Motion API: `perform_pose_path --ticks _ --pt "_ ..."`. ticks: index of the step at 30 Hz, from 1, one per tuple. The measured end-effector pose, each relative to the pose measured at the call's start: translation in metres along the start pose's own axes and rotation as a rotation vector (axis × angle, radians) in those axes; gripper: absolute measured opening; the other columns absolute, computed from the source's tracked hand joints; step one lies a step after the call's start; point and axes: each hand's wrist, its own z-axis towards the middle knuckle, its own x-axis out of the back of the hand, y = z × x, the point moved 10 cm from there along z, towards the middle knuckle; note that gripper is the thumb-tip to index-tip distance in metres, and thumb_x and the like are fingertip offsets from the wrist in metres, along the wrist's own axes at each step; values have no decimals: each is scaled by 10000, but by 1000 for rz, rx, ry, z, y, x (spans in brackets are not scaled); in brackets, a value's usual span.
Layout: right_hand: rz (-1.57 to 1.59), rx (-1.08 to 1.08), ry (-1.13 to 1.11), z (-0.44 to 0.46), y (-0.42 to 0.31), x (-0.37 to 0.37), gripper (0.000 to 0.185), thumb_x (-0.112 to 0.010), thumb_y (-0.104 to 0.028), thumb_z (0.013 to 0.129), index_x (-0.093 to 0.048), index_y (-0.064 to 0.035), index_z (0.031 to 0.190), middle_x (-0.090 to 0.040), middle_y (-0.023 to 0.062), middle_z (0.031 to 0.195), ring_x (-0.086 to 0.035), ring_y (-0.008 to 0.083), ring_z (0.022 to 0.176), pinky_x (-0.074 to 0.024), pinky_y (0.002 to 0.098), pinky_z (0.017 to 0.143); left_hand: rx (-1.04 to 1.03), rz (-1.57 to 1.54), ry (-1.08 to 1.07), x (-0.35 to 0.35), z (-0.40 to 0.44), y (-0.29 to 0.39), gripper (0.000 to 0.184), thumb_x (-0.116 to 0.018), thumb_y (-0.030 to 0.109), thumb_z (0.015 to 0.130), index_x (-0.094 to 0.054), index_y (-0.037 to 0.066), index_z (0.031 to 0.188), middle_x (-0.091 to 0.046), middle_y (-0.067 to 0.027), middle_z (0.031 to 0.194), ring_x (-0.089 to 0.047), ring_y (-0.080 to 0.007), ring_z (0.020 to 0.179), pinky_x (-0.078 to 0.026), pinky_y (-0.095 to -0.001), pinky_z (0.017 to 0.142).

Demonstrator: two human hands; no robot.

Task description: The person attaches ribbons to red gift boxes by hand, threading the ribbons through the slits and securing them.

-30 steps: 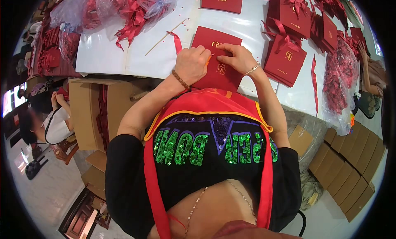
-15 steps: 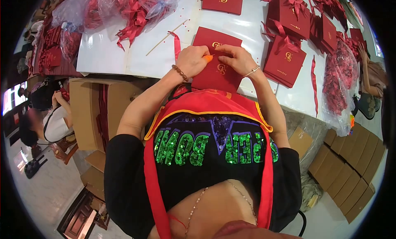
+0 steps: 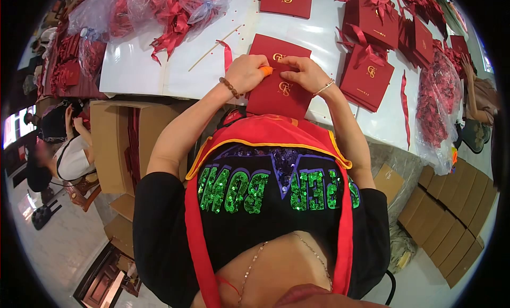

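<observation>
Two dark red paper gift bags with gold lettering lie flat and overlapping before me, the upper gift bag [image 3: 295, 52] partly under the lower gift bag [image 3: 281, 98]. My left hand [image 3: 247, 73] is closed over their left side, wearing a beaded bracelet. A small orange piece [image 3: 266, 71] shows at its thumb; whether it is a thumb cover or something held, I cannot tell. My right hand [image 3: 307, 75] rests on the bags' right side, index finger and thumb apart, fingertips touching the red surface. Both hands' fingertips nearly meet near the upper logo.
Finished bags with ribbon bows [image 3: 367, 77] stand at the right. Another flat bag [image 3: 287, 2] lies at the back. A thin stick [image 3: 212, 49], loose ribbon [image 3: 227, 56] and plastic-wrapped ribbons [image 3: 175, 21] lie leftward. Cartons [image 3: 446, 217] and a seated person [image 3: 74, 156] are beyond the table.
My left hand has shifted slightly up and left, with the orange piece moving along. My right hand stays nearly in place on the bags. The seated person at the left has raised an arm.
</observation>
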Motion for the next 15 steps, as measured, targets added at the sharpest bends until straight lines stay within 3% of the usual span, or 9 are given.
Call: perform_pose_path --ticks 4,7,9,11,15 --pt "-12 44 58 1 2 4 395 -632 -166 768 -558 -39 1135 -606 172 1063 -583 251 1004 -450 314 834 -217 267 197 3 -2 21 205 -565 222 793 -599 21 808 -597 -140 648 -586 -238 595 -436 -345 544" --pt "12 66 73 -1 -1 7 393 -632 -151 772 -554 -30 1137 -599 164 1084 -576 250 1012 -444 312 847 -146 206 111 1 2 12 198 -569 217 791 -604 22 795 -600 -139 665 -586 -226 613 -430 -337 559" --pt "104 40 -11 0 4 0 405 -607 -94 804 -505 32 1175 -572 107 1120 -526 158 1016 -407 263 887 -85 102 44 5 3 8 199 -570 217 788 -606 22 791 -600 -140 668 -585 -225 619 -426 -334 563" --pt "141 18 -30 1 3 -1 404 -605 -89 805 -504 30 1177 -572 100 1116 -524 152 1013 -408 261 885 -18 0 -23 0 2 -2 200 -571 218 786 -608 21 788 -601 -140 672 -583 -223 625 -423 -331 566" --pt "152 45 -14 2 2 -1 400 -602 -79 809 -500 34 1178 -580 79 1086 -528 125 981 -418 247 862 -100 11 63 2 4 5 206 -573 223 790 -608 19 789 -589 -132 623 -569 -222 562 -411 -325 517"
